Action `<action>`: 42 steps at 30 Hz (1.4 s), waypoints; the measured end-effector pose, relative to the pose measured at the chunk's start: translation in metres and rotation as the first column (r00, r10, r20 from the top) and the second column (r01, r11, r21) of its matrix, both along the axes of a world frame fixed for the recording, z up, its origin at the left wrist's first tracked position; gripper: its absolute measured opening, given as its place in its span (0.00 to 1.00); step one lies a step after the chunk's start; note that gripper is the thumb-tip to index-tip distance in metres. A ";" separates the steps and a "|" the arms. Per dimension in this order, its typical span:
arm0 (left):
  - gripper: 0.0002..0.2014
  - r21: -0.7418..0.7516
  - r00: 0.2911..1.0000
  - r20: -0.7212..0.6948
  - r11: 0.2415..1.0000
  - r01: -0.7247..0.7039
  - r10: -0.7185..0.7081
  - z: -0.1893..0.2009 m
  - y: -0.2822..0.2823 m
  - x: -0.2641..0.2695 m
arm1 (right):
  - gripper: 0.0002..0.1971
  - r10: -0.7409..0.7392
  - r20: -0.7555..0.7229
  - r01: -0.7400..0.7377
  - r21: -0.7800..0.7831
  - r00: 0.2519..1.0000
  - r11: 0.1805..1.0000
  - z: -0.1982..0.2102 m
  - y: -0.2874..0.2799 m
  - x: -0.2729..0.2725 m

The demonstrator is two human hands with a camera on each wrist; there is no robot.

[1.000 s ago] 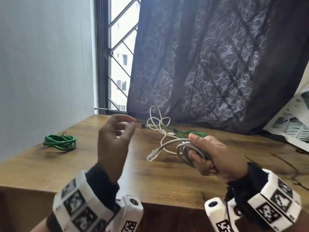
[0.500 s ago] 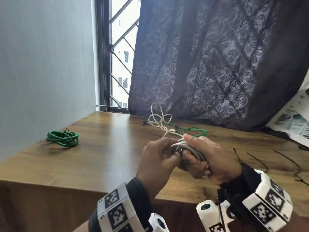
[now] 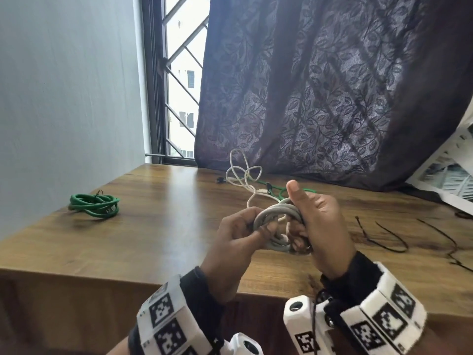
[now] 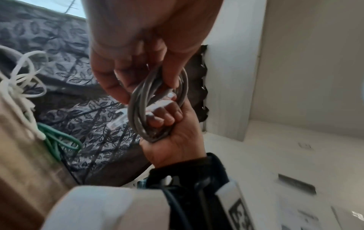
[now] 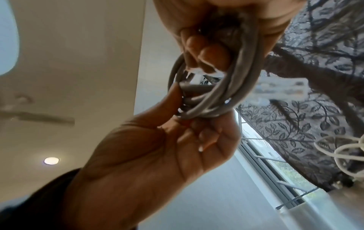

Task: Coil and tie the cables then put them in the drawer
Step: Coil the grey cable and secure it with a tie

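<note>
- A wooden bench (image 3: 143,234) stands before a dark leaf-patterned curtain (image 3: 332,98).
- Both hands, left hand (image 3: 238,242) and right hand (image 3: 317,226), clamp the grey network cable coil (image 3: 275,216) above the bench.
- Best to keep the loops pinched tight while tucking its clear plug (image 4: 118,119) through.

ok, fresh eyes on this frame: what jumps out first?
The grey cable coil held up in mid-frame, above the wooden table's near edge, gripped by both the left hand and the right hand. Next, the bright green coiled cable lying alone at the table's left. Behind the hands, a loose white cable loops up against the dark leaf-patterned curtain.
</note>
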State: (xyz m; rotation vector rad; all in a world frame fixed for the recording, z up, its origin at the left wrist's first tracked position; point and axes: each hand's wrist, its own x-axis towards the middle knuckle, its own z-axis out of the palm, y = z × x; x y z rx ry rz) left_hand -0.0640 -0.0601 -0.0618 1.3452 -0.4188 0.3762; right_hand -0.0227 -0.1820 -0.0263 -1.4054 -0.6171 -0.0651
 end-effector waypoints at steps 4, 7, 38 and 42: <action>0.24 -0.119 0.991 -0.046 0.986 0.119 -0.125 0.001 0.001 -0.001 | 0.23 -0.085 0.032 0.084 0.031 0.996 0.996 -0.001 0.006 0.000; 0.21 -0.146 0.987 -0.058 0.979 0.140 -0.150 -0.002 0.004 0.002 | 0.23 -0.085 -0.010 0.085 0.064 0.996 0.994 -0.002 0.008 0.000; 0.17 -0.154 0.976 -0.200 0.986 0.060 -0.090 0.007 0.005 0.010 | 0.17 0.164 -0.156 -0.168 -0.015 0.974 0.986 -0.019 0.001 0.008; 0.18 -0.169 0.960 -0.195 0.971 0.168 -0.200 0.004 0.006 0.009 | 0.19 0.131 -0.159 -0.130 0.019 0.978 0.991 -0.025 -0.002 0.010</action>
